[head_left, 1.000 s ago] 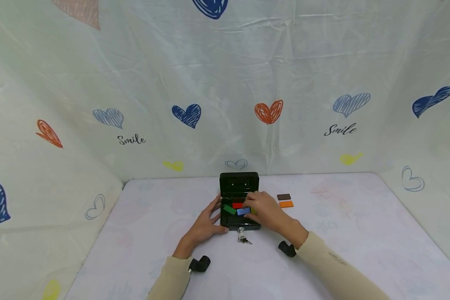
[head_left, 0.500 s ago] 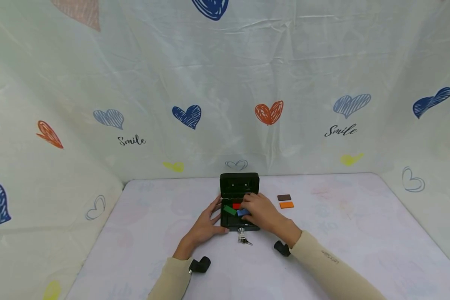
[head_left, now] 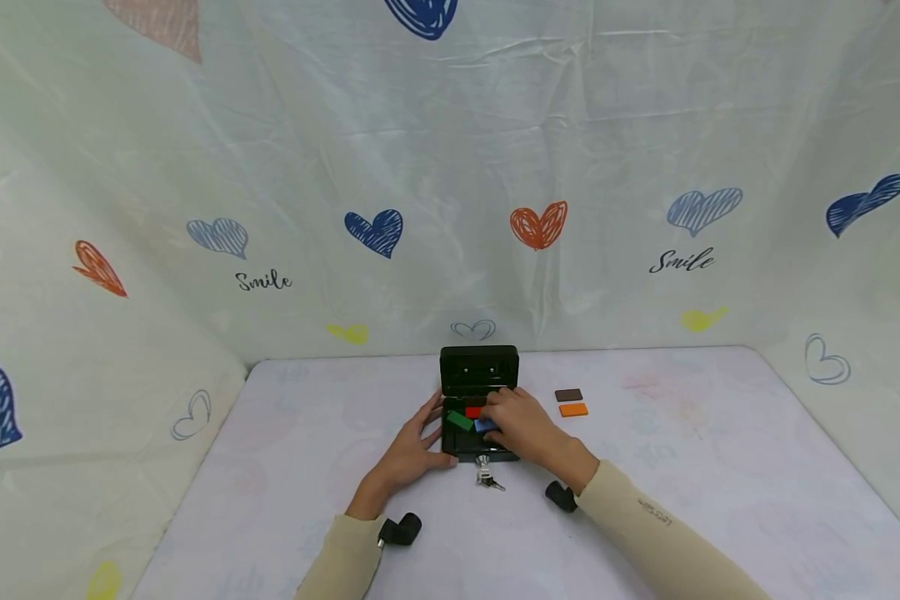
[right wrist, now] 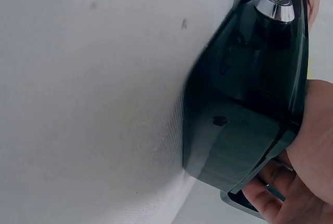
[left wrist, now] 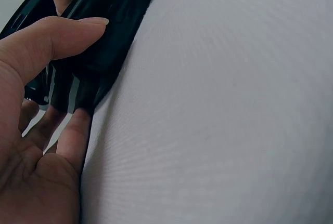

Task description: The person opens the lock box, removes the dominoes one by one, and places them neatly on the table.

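Observation:
A black metal cash box [head_left: 453, 443] stands with its lid [head_left: 465, 371] raised, in the head view's middle. My left hand [head_left: 407, 454] holds its left front corner, with the thumb on the front and the fingers along the side. My right hand [head_left: 523, 423] reaches over the right wall, its fingertips down inside among the blocks. What they pinch, if anything, is hidden. In the box lie a green block [head_left: 460, 420], a red block [head_left: 473, 412] and a blue block [head_left: 484, 425], partly covered by the right hand. Keys [head_left: 487, 477] hang from the front lock [right wrist: 274, 5].
Right of the box, a dark brown block [head_left: 568, 395] and an orange block [head_left: 573, 410] lie on the white table [head_left: 682, 433]. Behind rises a white curtain [head_left: 450, 167] with hearts. A black wrist camera sits at each cuff.
The right hand has moved slightly left and deeper over the box, now covering the yellow block and more of the red and blue ones. The left hand stays put.

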Demonstrator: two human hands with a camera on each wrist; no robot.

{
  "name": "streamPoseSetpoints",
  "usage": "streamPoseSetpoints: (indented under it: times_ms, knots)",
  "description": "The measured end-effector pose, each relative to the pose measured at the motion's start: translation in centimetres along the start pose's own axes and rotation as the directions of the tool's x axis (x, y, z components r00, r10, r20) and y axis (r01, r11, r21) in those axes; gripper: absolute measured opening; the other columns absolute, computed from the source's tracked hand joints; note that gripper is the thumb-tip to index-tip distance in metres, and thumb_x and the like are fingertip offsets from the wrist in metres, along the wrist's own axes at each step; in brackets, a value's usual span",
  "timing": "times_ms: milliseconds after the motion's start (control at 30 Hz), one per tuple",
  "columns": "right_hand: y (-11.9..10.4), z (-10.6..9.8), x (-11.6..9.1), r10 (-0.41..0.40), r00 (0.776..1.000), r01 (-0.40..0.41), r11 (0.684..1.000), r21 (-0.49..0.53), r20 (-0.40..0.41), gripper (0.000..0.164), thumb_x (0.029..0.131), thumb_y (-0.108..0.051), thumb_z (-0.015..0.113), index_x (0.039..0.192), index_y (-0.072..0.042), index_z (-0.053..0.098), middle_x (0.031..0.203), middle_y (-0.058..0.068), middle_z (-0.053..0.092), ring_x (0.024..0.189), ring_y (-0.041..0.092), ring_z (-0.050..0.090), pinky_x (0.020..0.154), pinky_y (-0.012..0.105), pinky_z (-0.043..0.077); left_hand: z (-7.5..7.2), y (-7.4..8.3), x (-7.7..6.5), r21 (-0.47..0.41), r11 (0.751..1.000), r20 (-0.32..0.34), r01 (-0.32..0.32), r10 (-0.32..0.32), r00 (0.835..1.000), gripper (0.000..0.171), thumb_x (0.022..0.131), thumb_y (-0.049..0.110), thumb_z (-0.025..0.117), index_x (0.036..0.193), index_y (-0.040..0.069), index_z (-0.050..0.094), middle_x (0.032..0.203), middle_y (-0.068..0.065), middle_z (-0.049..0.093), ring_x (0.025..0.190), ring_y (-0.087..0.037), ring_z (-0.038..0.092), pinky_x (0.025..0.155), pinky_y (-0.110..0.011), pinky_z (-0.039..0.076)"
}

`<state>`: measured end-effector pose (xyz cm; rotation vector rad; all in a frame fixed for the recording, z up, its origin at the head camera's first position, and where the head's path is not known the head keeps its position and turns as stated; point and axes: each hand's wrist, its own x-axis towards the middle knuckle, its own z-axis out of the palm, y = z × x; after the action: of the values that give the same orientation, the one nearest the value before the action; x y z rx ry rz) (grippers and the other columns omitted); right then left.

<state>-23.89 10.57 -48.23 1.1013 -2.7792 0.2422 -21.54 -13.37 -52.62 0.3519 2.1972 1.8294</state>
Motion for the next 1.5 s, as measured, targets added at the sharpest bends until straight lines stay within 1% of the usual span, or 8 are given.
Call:
streamPoseSetpoints:
  times_ms: [67, 433, 700, 800, 967, 1100, 1267, 1500]
  knots:
    - [0.0, -0.1, 0.0, 0.005, 1.000, -0.005, 1.000, -0.005, 0.003, 0.030, 0.088, -0.026, 0.088, 0.112, -0.009, 0.081, 0.106, 0.005, 0.073, 0.100, 0.023, 0.064, 0.087, 0.039, 0.057, 0.0, 0.0, 0.0, 0.006, 1.000, -0.001, -0.001, 0.001, 1.000, 0.118, 0.077, -0.012, 0.085, 0.171, 0.016, 0.020, 0.172, -0.019, 0.024, 0.157, -0.043, 0.029, 0.123, -0.050, 0.039]
    - [0.2, -0.1, 0.4, -0.001, 1.000, 0.001, 1.000, 0.010, 0.021, 0.026, 0.089, -0.024, 0.087, 0.109, -0.009, 0.081, 0.103, 0.004, 0.073, 0.095, 0.022, 0.062, 0.087, 0.039, 0.058, -0.1, 0.2, 0.2, 0.000, 1.000, 0.000, -0.008, 0.008, 1.000, 0.119, 0.077, -0.012, 0.084, 0.171, 0.017, 0.017, 0.173, -0.015, 0.023, 0.159, -0.037, 0.026, 0.124, -0.048, 0.038]
    - [0.3, -0.2, 0.6, -0.017, 0.999, 0.016, 1.000, 0.018, 0.044, 0.019, 0.089, -0.022, 0.087, 0.105, -0.011, 0.082, 0.098, 0.002, 0.073, 0.094, 0.022, 0.063, 0.087, 0.038, 0.058, -0.1, 0.3, 0.3, 0.002, 1.000, -0.003, -0.003, 0.003, 1.000, 0.118, 0.078, -0.011, 0.084, 0.171, 0.017, 0.018, 0.173, -0.017, 0.024, 0.158, -0.039, 0.027, 0.123, -0.049, 0.038]
    - [0.3, -0.3, 0.5, -0.030, 0.999, 0.030, 0.999, 0.019, 0.038, 0.019, 0.090, -0.022, 0.086, 0.105, -0.012, 0.082, 0.100, 0.002, 0.073, 0.095, 0.021, 0.064, 0.089, 0.039, 0.059, -0.1, 0.2, 0.3, 0.000, 1.000, 0.000, -0.004, 0.004, 1.000, 0.118, 0.078, -0.012, 0.084, 0.171, 0.017, 0.018, 0.173, -0.016, 0.024, 0.159, -0.039, 0.027, 0.123, -0.049, 0.038]
    - [0.3, -0.5, 0.0, -0.069, 0.997, 0.069, 0.998, 0.007, -0.028, 0.022, 0.089, -0.022, 0.087, 0.107, -0.012, 0.081, 0.105, 0.002, 0.073, 0.102, 0.021, 0.066, 0.095, 0.041, 0.060, -0.1, 0.0, 0.3, -0.004, 1.000, 0.006, -0.007, 0.007, 1.000, 0.119, 0.077, -0.012, 0.084, 0.171, 0.017, 0.018, 0.173, -0.017, 0.024, 0.158, -0.040, 0.027, 0.123, -0.049, 0.038]
    - [0.4, -0.9, -0.6, -0.082, 0.993, 0.080, 0.997, -0.018, -0.085, 0.024, 0.089, -0.025, 0.087, 0.108, -0.013, 0.080, 0.107, 0.001, 0.072, 0.103, 0.020, 0.064, 0.094, 0.038, 0.060, -0.1, -0.1, 0.3, -0.005, 1.000, 0.007, -0.011, 0.011, 1.000, 0.119, 0.077, -0.013, 0.084, 0.171, 0.017, 0.018, 0.173, -0.017, 0.023, 0.158, -0.039, 0.027, 0.123, -0.050, 0.038]
    - [0.9, -1.7, -1.4, -0.066, 0.989, 0.067, 0.998, 0.003, -0.129, 0.025, 0.088, -0.024, 0.088, 0.109, -0.013, 0.079, 0.107, 0.000, 0.071, 0.100, 0.019, 0.063, 0.091, 0.036, 0.058, 0.0, 0.0, 0.1, 0.003, 1.000, 0.000, -0.003, 0.003, 1.000, 0.118, 0.077, -0.013, 0.084, 0.171, 0.017, 0.019, 0.172, -0.018, 0.025, 0.158, -0.041, 0.028, 0.123, -0.050, 0.038]
    - [2.1, -2.4, -2.8, -0.029, 0.979, 0.033, 0.999, 0.014, -0.202, 0.024, 0.083, -0.018, 0.090, 0.103, -0.012, 0.078, 0.102, -0.001, 0.071, 0.096, 0.019, 0.064, 0.087, 0.036, 0.057, 0.1, 0.2, -0.1, 0.029, 1.000, -0.006, -0.002, 0.002, 1.000, 0.118, 0.076, -0.013, 0.084, 0.171, 0.016, 0.019, 0.172, -0.019, 0.025, 0.157, -0.043, 0.029, 0.122, -0.049, 0.039]
